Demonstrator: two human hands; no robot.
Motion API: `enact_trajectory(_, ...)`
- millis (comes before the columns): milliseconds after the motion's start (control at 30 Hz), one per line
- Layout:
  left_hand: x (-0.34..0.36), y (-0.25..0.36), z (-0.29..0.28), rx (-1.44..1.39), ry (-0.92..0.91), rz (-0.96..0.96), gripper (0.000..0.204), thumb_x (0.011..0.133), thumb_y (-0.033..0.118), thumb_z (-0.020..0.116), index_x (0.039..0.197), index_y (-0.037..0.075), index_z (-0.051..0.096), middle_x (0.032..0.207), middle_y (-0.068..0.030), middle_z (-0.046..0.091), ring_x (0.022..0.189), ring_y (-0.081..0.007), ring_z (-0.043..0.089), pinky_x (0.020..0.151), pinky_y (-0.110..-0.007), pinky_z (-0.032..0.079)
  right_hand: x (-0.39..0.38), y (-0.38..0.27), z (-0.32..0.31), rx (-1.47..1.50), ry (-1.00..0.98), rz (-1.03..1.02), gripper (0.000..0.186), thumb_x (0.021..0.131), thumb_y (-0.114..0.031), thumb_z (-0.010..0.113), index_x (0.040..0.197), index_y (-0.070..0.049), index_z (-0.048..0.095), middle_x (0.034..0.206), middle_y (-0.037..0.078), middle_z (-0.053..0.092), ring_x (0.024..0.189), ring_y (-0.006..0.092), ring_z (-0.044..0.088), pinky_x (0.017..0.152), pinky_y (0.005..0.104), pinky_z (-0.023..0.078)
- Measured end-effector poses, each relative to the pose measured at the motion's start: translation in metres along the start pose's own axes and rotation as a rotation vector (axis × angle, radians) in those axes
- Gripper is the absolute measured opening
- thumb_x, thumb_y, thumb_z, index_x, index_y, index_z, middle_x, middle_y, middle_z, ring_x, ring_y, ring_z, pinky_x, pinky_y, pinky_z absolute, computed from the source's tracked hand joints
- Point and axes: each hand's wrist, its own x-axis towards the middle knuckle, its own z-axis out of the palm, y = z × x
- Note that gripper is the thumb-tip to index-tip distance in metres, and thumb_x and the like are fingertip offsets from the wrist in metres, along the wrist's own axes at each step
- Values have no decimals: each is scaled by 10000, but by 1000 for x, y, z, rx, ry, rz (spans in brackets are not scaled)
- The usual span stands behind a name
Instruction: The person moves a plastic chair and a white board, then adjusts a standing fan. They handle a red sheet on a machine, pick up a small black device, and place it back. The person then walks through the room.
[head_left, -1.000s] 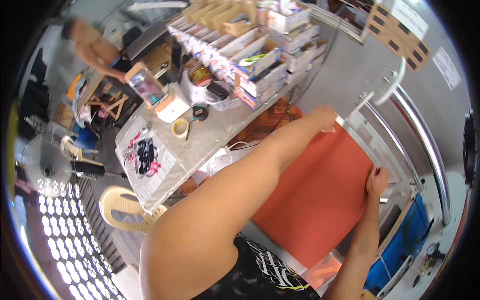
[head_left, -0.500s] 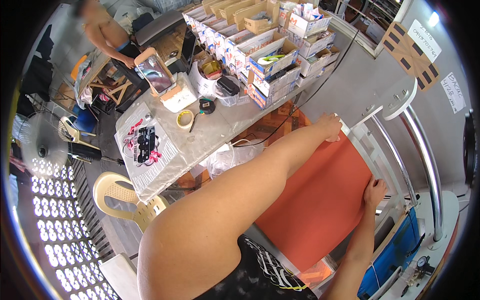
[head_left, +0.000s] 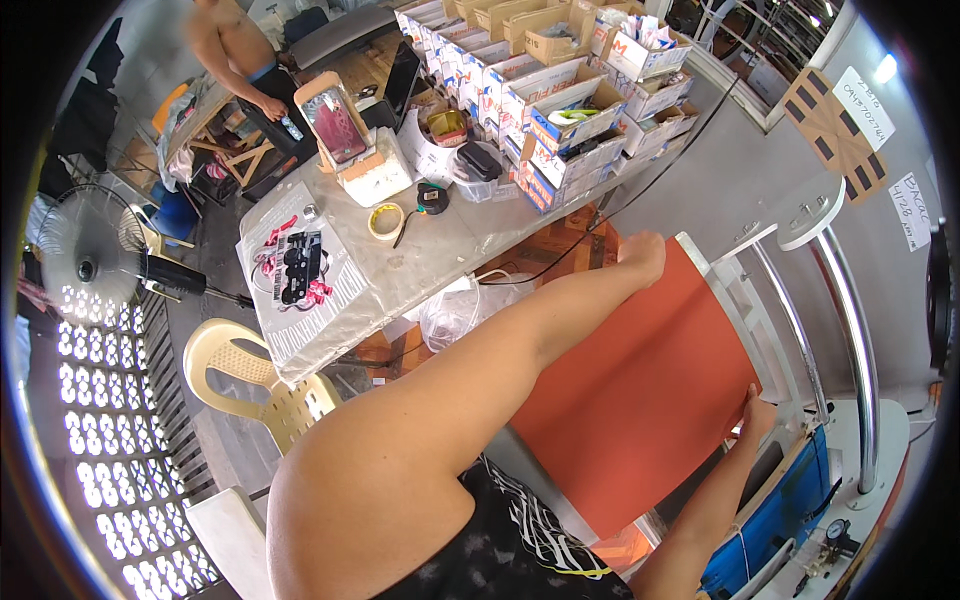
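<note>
An orange-red sheet (head_left: 640,390) lies over a flat platen in front of me, its near edge hanging toward the floor. My left hand (head_left: 641,257) is at the sheet's far left edge, closed, with its fingers curled out of sight around the rim. At the right edge my right hand (head_left: 758,414) grips the sheet, thumb side up and the other fingers partly underneath. A pale metal frame (head_left: 745,318) runs along the sheet's far right side.
Chrome bars (head_left: 850,340) and a blue panel (head_left: 775,520) stand on the right. A covered table (head_left: 440,265) holds boxes, a tape roll (head_left: 385,221), a tape measure (head_left: 432,198) and a propped phone (head_left: 338,125). A plastic chair (head_left: 235,375), a fan (head_left: 90,260) and another person (head_left: 235,50) are leftward.
My left hand has slid off the sheet's far corner to its left edge, baring the corner. My right hand has moved slightly nearer along the right edge. The view has shifted a little.
</note>
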Motion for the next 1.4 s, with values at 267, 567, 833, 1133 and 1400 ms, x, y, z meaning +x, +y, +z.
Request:
enact_trajectory(267,-4,-2,0,76,58,210,82,803,30,663,821,-29,717,946,-238,709,903,-386,709,751,-438,588,5,0,1,-8,-10,2,686,791,-550,752,1086,67,702,1076,247,713,1022,378,686,869,452,511)
enact_trajectory(567,-1,-14,4,43,-36,126,190,794,21,692,979,21,730,1064,-183,719,1031,-348,693,868,-416,565,16,15,18,-25,46,-32,617,837,-499,739,992,98,715,992,231,725,929,347,695,813,431,521)
enact_trajectory(833,1,4,-6,127,-190,39,192,797,28,694,984,7,733,1083,-196,715,1044,-352,692,848,-435,578,-3,22,7,234,-65,104,463,877,-388,740,688,34,703,681,151,677,632,247,655,583,399,503)
enact_trajectory(1133,-2,-3,-4,66,-68,67,138,771,-15,679,900,-13,730,1043,-222,711,1026,-368,693,831,-447,586,-4,24,16,680,-113,241,333,907,-224,748,673,-28,617,592,25,555,462,138,463,402,331,300)
enact_trajectory(1400,-1,-19,1,-15,-92,80,217,841,174,686,918,-26,720,1059,-229,706,1035,-369,685,861,-447,562,-14,18,11,527,-134,139,321,932,-309,692,772,-35,647,630,14,563,486,127,469,407,330,330)
